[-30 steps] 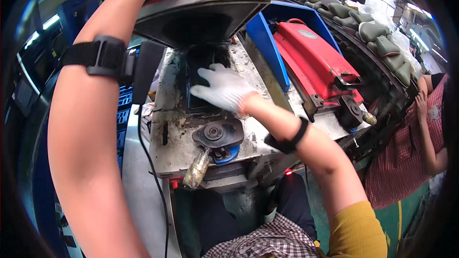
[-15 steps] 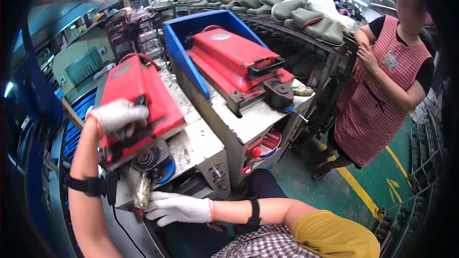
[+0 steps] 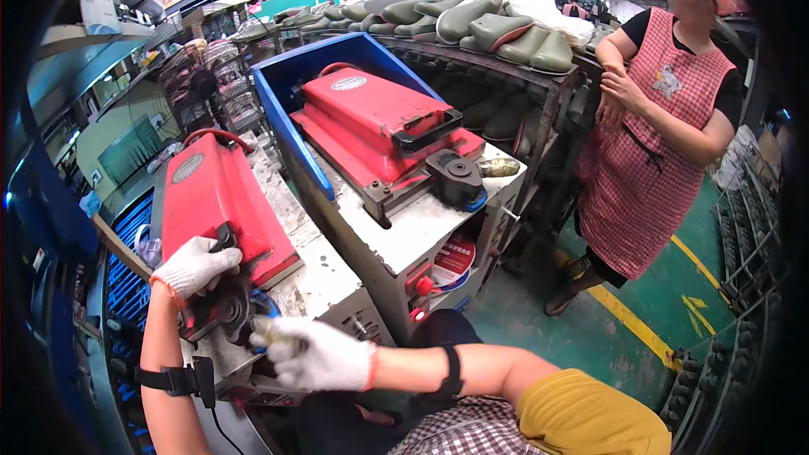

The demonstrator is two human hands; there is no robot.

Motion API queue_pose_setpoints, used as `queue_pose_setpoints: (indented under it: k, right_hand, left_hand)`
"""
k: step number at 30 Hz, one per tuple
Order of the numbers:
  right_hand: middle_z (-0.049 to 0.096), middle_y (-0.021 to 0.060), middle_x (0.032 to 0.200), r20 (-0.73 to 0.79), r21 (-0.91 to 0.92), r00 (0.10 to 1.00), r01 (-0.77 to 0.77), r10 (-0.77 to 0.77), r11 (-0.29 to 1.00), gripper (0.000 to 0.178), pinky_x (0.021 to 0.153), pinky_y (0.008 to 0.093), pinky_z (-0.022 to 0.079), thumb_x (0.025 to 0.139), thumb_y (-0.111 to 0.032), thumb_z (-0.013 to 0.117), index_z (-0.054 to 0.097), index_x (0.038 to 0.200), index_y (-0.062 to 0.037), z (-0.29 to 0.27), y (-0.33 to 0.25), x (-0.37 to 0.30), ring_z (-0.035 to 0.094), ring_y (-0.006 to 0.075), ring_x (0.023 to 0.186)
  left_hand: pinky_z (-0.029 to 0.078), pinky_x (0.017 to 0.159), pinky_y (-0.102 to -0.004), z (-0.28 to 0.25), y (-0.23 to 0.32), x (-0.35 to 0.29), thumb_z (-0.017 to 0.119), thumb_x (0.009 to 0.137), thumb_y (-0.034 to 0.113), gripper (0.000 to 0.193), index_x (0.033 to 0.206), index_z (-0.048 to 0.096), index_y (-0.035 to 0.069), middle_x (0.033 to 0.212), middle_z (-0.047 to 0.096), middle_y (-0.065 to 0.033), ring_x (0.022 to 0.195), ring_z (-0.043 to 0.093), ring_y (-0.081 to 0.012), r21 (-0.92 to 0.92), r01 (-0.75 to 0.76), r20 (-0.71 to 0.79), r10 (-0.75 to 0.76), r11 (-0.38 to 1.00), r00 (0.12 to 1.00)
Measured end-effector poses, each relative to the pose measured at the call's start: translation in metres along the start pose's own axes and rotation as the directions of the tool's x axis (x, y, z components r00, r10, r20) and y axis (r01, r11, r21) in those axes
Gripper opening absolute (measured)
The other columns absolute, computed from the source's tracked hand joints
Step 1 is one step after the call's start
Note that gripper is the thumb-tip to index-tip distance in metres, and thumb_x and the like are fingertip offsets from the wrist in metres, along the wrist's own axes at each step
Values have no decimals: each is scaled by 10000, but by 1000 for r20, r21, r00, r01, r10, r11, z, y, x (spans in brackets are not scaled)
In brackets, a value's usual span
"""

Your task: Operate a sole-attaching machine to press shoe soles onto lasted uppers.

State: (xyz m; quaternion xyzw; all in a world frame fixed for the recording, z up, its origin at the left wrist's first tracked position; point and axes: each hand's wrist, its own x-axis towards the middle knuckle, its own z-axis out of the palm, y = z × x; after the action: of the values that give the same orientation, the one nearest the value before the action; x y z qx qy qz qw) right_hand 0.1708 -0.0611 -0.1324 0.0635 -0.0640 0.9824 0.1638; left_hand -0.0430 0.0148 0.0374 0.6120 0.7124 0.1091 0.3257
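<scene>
My left hand point(image 3: 198, 268), in a white knit glove, is closed around the black handle point(image 3: 224, 237) at the near end of the left red machine cover point(image 3: 215, 190). My right hand point(image 3: 324, 355), gloved alike, is smeared by motion. Its fingers are closed on a taped, yellowish lever handle point(image 3: 278, 333), mostly hidden by the glove. That lever joins a round black pivot point(image 3: 232, 310) at the front of the left machine. Blue shows beside the pivot.
A second machine with a red cover point(image 3: 379, 118), blue surround point(image 3: 282, 131) and taped lever point(image 3: 499, 168) stands to the right. Green boots point(image 3: 472, 21) lie on a rack behind. A person in a checked apron point(image 3: 653, 143) stands at the right, hands together.
My right hand has closed on the lever handle and swung it to the right, turning the pivot. My left hand stays at the cover's handle. The whole view has shifted slightly.
</scene>
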Motion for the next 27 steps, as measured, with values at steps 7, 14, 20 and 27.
queue_pose_setpoints:
  k: [7, 14, 20, 27]
  right_hand:
    - [736, 116, 1072, 230, -860, 670, -200, -706, -470, 326, 927, 391, 575, 1029, -211, 634, 719, 1315, -79, 58, -126, -128, 710, 217, 1001]
    - [755, 129, 918, 581, -49, 327, -900, -745, -433, 330, 787, 523, 563, 1007, -402, 582, 760, 918, -139, 49, -280, -260, 729, 361, 869]
    - [739, 106, 904, 537, 49, 411, -887, -737, -459, 313, 718, 506, 568, 1048, -367, 559, 722, 905, -141, 47, -286, -253, 724, 358, 801]
    - [760, 109, 909, 541, 0, 322, -924, -777, -383, 376, 724, 498, 577, 1058, -398, 512, 741, 903, -143, 54, -277, -245, 745, 345, 835]
  left_hand:
    - [413, 483, -307, 3, 2, 1, 717, 959, 455, 422, 853, 771, 50, 576, 584, -26, 478, 548, -130, 12, -54, -9, 55, 998, 998]
    - [439, 478, -302, 1, -2, 12, 519, 1080, 594, 664, 848, 790, 33, 547, 597, -34, 462, 548, -133, 27, -79, -11, 79, 996, 997]
    - [477, 491, -297, -8, -15, 16, 533, 1070, 634, 652, 956, 783, 43, 591, 652, -62, 481, 602, -164, -175, -99, 14, 103, 980, 995]
    - [517, 522, -302, -7, -20, 21, 535, 1067, 645, 665, 992, 768, 27, 655, 705, -82, 533, 657, -174, -179, -89, -36, 84, 980, 996]
